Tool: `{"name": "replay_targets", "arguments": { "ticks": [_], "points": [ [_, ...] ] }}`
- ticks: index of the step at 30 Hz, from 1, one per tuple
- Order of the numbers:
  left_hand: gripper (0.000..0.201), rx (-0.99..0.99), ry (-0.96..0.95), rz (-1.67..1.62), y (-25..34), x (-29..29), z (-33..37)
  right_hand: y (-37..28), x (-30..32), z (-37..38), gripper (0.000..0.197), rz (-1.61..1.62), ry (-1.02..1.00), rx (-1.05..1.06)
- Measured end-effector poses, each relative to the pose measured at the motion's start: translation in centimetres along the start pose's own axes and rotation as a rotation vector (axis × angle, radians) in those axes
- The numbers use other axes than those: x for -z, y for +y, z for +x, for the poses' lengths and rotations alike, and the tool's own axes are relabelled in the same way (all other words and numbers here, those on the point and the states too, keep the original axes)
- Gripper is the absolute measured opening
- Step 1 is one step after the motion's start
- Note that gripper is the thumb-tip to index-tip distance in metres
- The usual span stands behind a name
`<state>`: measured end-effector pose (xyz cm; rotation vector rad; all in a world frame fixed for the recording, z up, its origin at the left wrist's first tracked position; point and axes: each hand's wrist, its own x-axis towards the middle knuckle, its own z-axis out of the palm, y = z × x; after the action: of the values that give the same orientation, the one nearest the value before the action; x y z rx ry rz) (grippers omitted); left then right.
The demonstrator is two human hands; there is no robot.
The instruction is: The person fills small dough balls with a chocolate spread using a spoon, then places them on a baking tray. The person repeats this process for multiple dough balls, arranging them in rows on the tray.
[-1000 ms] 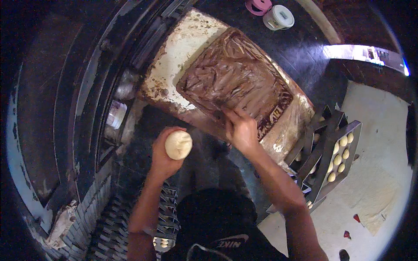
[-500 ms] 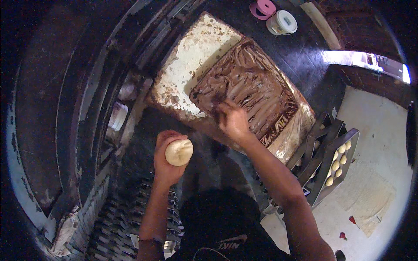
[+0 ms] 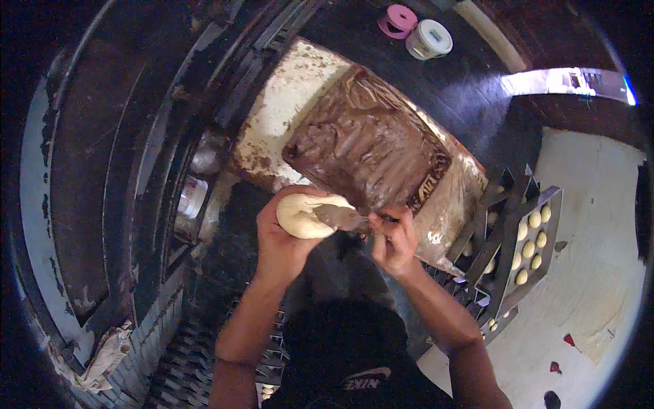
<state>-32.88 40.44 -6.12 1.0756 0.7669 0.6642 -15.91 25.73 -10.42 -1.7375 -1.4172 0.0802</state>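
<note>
My left hand (image 3: 278, 249) cups a pale ball of dough (image 3: 294, 217), fingers wrapped round its far side. Pinched in my right hand (image 3: 396, 247) is a small flat spatula (image 3: 344, 219) smeared with brown paste. Its blade lies against the dough's opening on the right side; how deep it reaches is hidden. Just beyond both hands, a thick rectangular slab of glossy chocolate-brown paste (image 3: 375, 146) rests on a worn, stained white board (image 3: 276, 112).
Metal trays (image 3: 511, 273) with several pale dough balls (image 3: 528, 247) stand at the right. A lidded white bucket (image 3: 432, 39) and a pink ring-shaped object (image 3: 398, 20) sit at the back. Dark racks line the left. A rumpled cloth (image 3: 105, 358) hangs lower left.
My right hand has come back from the brown paste toward me, bringing the spatula with paste to the dough. My left hand has moved slightly right and up, tilting the dough toward the spatula.
</note>
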Motion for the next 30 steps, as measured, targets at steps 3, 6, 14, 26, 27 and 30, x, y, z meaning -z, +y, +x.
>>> {"name": "replay_targets", "arguments": {
  "ticks": [3, 6, 14, 26, 27, 30],
  "points": [
    [0.059, 0.027, 0.001, 0.031, -2.7, -0.2, -1.9, 8.0, 2.2, -9.8, 0.012, -0.2, 0.119, -0.246],
    [0.063, -0.004, -0.103, 0.14, -2.4, -2.5, -3.0, 14.9, 3.7, -16.4, 0.012, -0.204, 0.257, -0.555],
    [0.055, -0.461, -0.486, 0.386, -2.6, -16.8, -7.3, -2.6, 14.6, -10.7, 0.023, 1.229, 0.356, -0.825],
    [0.052, -0.738, -0.91, 0.563, -1.2, -41.6, -19.6, -7.7, 38.8, -19.4, 0.026, 0.451, 0.722, -0.468],
    [0.054, -0.677, -0.943, 0.385, -1.1, -43.0, -20.2, -8.3, 39.9, -19.7, 0.024, 0.667, 0.836, -0.5],
    [0.057, -0.971, -1.046, 0.422, -0.1, -44.5, -20.6, -10.0, 41.5, -21.3, 0.024, 0.319, 0.824, -0.39]
  ]
}}
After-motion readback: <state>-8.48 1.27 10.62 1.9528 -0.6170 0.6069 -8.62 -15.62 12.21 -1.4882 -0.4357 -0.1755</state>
